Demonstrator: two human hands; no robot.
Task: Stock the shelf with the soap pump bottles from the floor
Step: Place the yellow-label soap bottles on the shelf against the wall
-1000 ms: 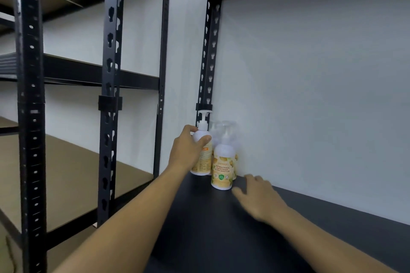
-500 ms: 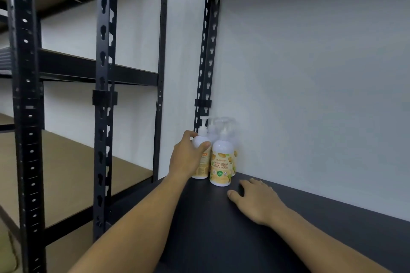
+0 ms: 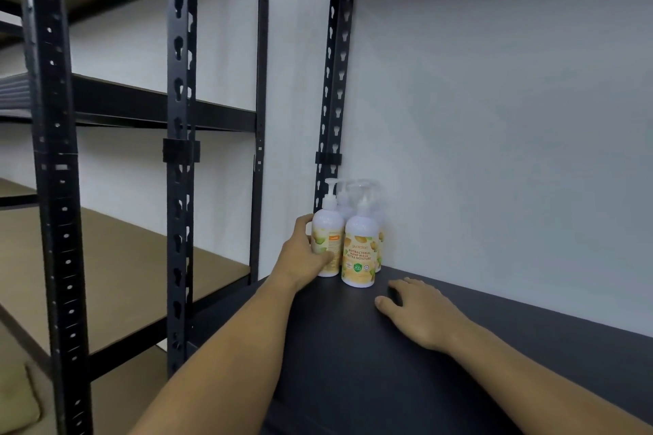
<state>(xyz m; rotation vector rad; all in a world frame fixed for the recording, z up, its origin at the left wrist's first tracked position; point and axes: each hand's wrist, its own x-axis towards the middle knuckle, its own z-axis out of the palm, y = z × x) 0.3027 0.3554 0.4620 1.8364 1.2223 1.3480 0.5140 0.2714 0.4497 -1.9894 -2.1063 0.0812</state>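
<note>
Fingers of left hand (image 3: 304, 259) curl round a hand wash bottle (image 3: 328, 244) in shelf (image 3: 353, 364) back corner, approx 12 o'clock; right hand (image 3: 420, 314) lies flat, holding nothing. Approx four bottles stocked; floor stock unseen, so remainder unknown.

You are looking at a dim, bluish-tinted view: the black metal shelf posts (image 3: 180, 152) are bowing under wide-angle distortion, edges are softening, and the matte black shelf board (image 3: 353, 364) is swallowing shadows.

"ANTIBACTERIAL HAND WASH ULTRA MOISTURE" on front bottle (image 3: 359, 251)
</note>
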